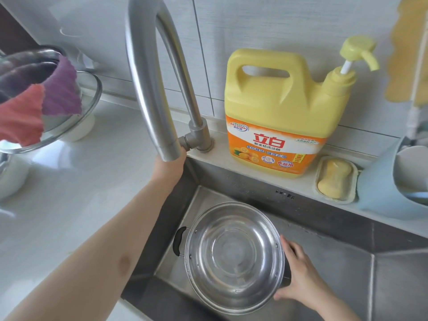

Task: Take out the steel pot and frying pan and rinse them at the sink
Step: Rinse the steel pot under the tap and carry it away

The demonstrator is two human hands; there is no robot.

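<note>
Steel pot (234,256) tilts in sink (347,262), right hand (298,282) gripping its 3 o'clock handle; left hand (170,166), grip hidden, reaches faucet (150,77). Sudden flow risks splashing.

yellow detergent jug (278,112) on ledge | soap bar (334,180) in dish | cloths (39,100) over bowls

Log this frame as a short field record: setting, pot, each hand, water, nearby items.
setting: steel sink set in a white counter
pot: steel pot held in the sink, open side toward the camera, looks empty
right hand: right hand grips the pot's right handle
left hand: left hand reaches up behind the faucet spout, fingers hidden
water: none seen running
nearby: yellow detergent jug, soap bar in a dish
</note>
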